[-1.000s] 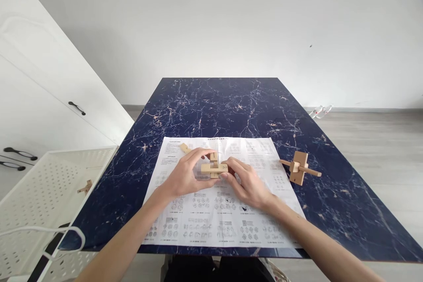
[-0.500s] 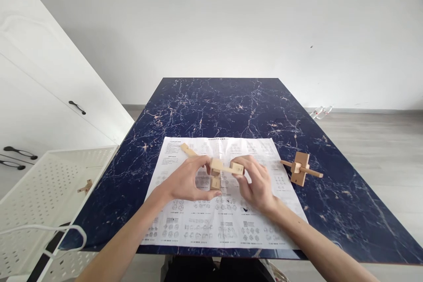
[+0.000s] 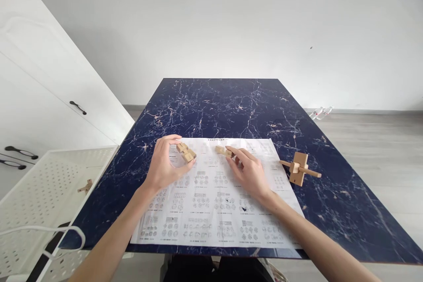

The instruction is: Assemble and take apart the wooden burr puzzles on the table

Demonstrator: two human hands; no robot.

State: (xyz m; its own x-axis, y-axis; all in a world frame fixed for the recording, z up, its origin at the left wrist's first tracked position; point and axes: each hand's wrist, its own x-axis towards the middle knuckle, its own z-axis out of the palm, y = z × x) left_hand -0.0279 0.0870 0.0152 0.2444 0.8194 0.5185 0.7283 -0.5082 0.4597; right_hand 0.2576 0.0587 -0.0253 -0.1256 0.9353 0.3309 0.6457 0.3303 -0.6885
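Note:
My left hand (image 3: 162,163) curves around light wooden notched puzzle blocks (image 3: 187,152) at the upper left of a printed sheet (image 3: 205,211). Its thumb and fingers are at opposite ends of these blocks, which lie close together. To the right, my right hand (image 3: 249,169) pinches another notched wooden block (image 3: 224,151) between thumb and fingers, over the sheet's upper middle. A gap separates the two hands' blocks. The sheet carries rows of small diagrams and text.
On the right of the dark blue marbled table (image 3: 218,105) lies an assembled wooden puzzle (image 3: 299,168) with a crossing stick. At left stand a white perforated basket (image 3: 29,189) with a small wooden piece (image 3: 86,186), a white cable (image 3: 77,229) and a white cabinet (image 3: 46,66).
My hands have moved apart. The left went left and away from me to where a loose block lay; the right shifted slightly left and away, with its block separated from the left hand's.

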